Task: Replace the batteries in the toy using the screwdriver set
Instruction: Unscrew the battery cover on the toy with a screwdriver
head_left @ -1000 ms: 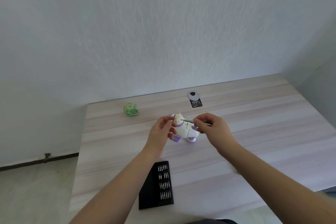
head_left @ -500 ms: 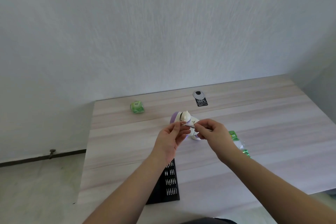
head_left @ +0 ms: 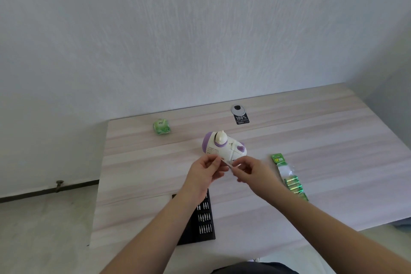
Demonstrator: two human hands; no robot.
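A white and purple toy (head_left: 223, 145) lies on its side on the wooden table (head_left: 311, 131). Just in front of it, my right hand (head_left: 250, 170) pinches a thin metal screwdriver (head_left: 228, 163). My left hand (head_left: 205, 172) pinches the screwdriver's tip end with thumb and fingertips; whether a bit or a screw sits between them is too small to tell. Neither hand touches the toy. The black screwdriver set tray (head_left: 201, 220) with rows of bits lies near the front edge, partly hidden by my left forearm. A green pack of batteries (head_left: 289, 178) lies to the right.
A green wrapped packet (head_left: 162, 126) sits at the back left of the table. A grey cable grommet (head_left: 238, 108) with a black label (head_left: 242, 119) is at the back centre. The table's left edge drops to the floor; a white wall stands behind.
My left hand let go of the toy, which now lies on the table. Both hands drew back toward me and met on the screwdriver in front of the toy. The camera view shifted.
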